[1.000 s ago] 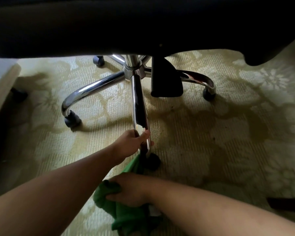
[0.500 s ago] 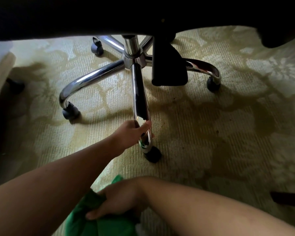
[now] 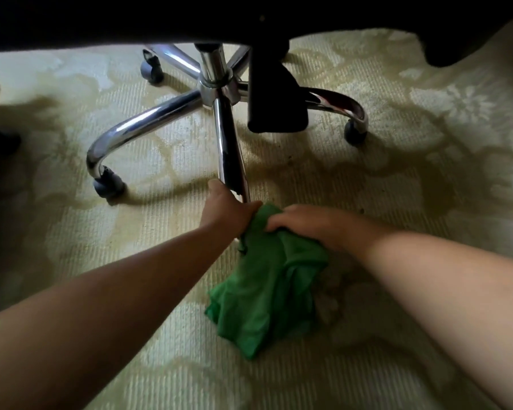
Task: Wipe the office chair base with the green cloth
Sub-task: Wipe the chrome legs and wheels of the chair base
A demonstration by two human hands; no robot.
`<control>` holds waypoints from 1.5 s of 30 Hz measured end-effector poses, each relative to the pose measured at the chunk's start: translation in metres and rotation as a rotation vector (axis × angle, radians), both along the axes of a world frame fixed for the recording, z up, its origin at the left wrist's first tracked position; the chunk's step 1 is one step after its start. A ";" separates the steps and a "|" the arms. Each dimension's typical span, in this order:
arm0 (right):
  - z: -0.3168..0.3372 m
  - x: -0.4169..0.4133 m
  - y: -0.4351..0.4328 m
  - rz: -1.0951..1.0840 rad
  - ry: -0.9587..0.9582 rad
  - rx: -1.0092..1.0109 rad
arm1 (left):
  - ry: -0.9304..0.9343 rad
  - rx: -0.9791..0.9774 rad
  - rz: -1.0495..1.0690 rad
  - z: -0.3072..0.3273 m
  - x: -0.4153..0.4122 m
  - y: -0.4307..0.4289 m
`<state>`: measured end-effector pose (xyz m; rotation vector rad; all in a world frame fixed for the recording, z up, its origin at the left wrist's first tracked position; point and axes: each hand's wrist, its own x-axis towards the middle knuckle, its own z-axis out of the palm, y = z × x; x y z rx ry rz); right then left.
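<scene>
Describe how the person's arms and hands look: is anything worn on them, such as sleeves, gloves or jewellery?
Both forearms are bare up to the picture's edge: no sleeves show. The left hand and the right hand wear no gloves, and no watch, bracelet or ring is visible. No markings can be made out in the dim light.

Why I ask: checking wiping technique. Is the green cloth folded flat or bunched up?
Bunched up: the green cloth hangs crumpled in loose folds from the right hand, against the near chrome chair leg.

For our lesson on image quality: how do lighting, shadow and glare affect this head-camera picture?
Head view: the black seat underside is near-black, no detail; the chrome five-legged chair base shows bright glare streaks; the pale patterned carpet carries soft dark shadows; edges darken and curve from the wide lens; the crumpled green cloth stays well lit.
</scene>
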<state>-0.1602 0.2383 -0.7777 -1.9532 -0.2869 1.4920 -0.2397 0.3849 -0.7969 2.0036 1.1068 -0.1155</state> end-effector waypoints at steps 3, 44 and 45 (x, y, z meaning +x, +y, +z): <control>0.009 0.021 -0.018 -0.074 -0.123 -0.052 | -0.059 -0.011 0.073 -0.004 -0.001 -0.012; 0.001 0.017 0.017 -0.003 -0.323 0.056 | -0.281 -0.720 0.395 0.002 0.052 0.018; -0.001 0.017 0.016 -0.013 -0.321 0.065 | -0.292 -0.731 0.417 -0.002 0.055 0.011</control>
